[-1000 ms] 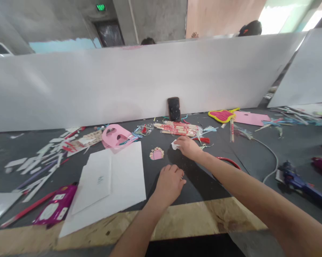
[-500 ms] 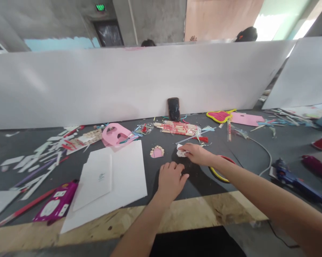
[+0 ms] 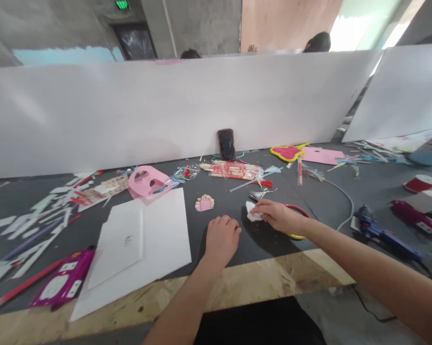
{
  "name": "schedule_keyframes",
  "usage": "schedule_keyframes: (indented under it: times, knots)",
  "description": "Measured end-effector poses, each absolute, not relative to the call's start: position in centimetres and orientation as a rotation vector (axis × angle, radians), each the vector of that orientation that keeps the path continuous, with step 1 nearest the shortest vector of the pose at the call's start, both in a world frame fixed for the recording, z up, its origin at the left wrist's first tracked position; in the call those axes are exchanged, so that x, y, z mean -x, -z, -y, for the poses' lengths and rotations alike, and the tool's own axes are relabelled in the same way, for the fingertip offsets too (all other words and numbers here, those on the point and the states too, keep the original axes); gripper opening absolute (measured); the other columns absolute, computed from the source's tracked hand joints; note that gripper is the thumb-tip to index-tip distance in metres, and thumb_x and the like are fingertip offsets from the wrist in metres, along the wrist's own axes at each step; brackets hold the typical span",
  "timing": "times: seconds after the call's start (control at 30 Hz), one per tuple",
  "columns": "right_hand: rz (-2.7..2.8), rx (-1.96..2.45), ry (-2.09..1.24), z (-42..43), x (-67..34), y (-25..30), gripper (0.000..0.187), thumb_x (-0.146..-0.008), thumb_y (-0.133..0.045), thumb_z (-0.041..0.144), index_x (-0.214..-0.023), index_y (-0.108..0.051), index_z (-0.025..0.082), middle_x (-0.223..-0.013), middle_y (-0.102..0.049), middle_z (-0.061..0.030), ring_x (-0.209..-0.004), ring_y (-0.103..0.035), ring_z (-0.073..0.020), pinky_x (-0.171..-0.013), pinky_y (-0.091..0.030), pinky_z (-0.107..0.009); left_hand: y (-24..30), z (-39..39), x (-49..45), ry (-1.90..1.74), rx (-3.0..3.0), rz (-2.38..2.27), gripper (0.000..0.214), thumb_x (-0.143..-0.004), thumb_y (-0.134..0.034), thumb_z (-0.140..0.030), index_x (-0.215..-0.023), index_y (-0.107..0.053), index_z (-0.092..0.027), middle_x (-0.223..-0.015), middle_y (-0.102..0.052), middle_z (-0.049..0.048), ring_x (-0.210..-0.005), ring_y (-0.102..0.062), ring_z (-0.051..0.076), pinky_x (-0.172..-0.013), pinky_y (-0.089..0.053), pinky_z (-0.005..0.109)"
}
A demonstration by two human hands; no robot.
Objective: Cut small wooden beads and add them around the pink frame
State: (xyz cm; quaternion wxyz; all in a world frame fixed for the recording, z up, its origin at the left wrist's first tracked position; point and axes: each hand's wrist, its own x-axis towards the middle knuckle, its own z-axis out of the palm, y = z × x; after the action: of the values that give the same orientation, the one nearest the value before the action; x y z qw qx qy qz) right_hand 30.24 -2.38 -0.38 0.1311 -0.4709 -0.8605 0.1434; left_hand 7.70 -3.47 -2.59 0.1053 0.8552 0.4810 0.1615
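Observation:
My right hand (image 3: 278,215) pinches a crumpled white tissue (image 3: 253,211) just above the dark tabletop. Behind that hand lies a ring with red and yellow edges (image 3: 302,209), partly covered by the wrist. My left hand (image 3: 222,240) rests palm down near the table's front edge, fingers loosely bent and holding nothing; its thumb is mostly tucked from sight. Beyond it sits a small pink piece bordered with pale wooden bits (image 3: 204,203), touched by neither hand. Scissors (image 3: 254,197), partly visible, lie beside the tissue.
Left are white sheets (image 3: 165,235), a purple packet (image 3: 63,280) and scattered strips. A pink cutout (image 3: 151,182), wrapped sticks (image 3: 233,169) and a leaning phone (image 3: 226,144) line the back, before a white partition (image 3: 147,110). A blue glue gun (image 3: 384,235) lies right.
My right hand has drawn the tissue to the right, uncovering the scissors beside it. My left hand's thumb has tucked in toward its fingers. The camera view has shifted slightly right.

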Motion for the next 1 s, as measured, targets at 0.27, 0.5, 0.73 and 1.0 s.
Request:
schedule_keyframes:
  times: [0.27, 0.5, 0.73, 1.0]
  knots:
    - [2.405, 1.558, -0.395, 3.7, -27.9, 1.2, 0.046, -0.070, -0.046, -0.001, -0.106, -0.068, 0.018, -0.096, -0.064, -0.0097, -0.085, -0.061, -0.0184, -0.076, -0.045, -0.027, 2.1, 3.3, -6.6, -0.537, -2.471, -1.364, 0.014, -0.086, -0.053, -0.019, -0.096, -0.062, -0.021, -0.097, -0.062, 0.0049, -0.096, -0.057, 0.021, -0.084, -0.044, 0.034]
    - [2.502, 1.396, -0.515, 3.0, -27.6, 0.2, 0.051, -0.064, -0.045, -0.004, -0.101, -0.071, 0.019, -0.106, -0.065, -0.0083, -0.099, -0.059, -0.0205, -0.090, -0.042, -0.032, 1.2, 4.2, -5.5, -0.743, -2.416, -1.330, 0.016, -0.084, -0.054, -0.017, -0.097, -0.062, -0.019, -0.102, -0.060, 0.0076, -0.101, -0.054, 0.024, -0.089, -0.045, 0.040]
    - [2.530, 1.291, -0.587, 6.3, -29.1, -1.1, 0.035, -0.069, -0.051, 0.002, -0.092, -0.073, 0.019, -0.097, -0.068, -0.0071, -0.088, -0.062, -0.0171, -0.083, -0.047, -0.028, 0.9, 5.2, -5.1, -0.790, -2.366, -1.321, 0.014, -0.085, -0.053, -0.018, -0.096, -0.062, -0.020, -0.103, -0.061, 0.0067, -0.101, -0.055, 0.023, -0.092, -0.046, 0.040]
    - [2.466, 1.322, -0.486, 7.9, -26.4, 0.7, 0.019, -0.085, -0.054, 0.013, -0.087, -0.071, 0.020, -0.093, -0.068, -0.0064, -0.090, -0.058, -0.0169, -0.082, -0.044, -0.028, 1.2, 5.8, -6.0, -0.889, -2.359, -1.266, 0.017, -0.087, -0.050, -0.018, -0.099, -0.062, -0.020, -0.108, -0.059, 0.0078, -0.105, -0.055, 0.022, -0.095, -0.046, 0.038]
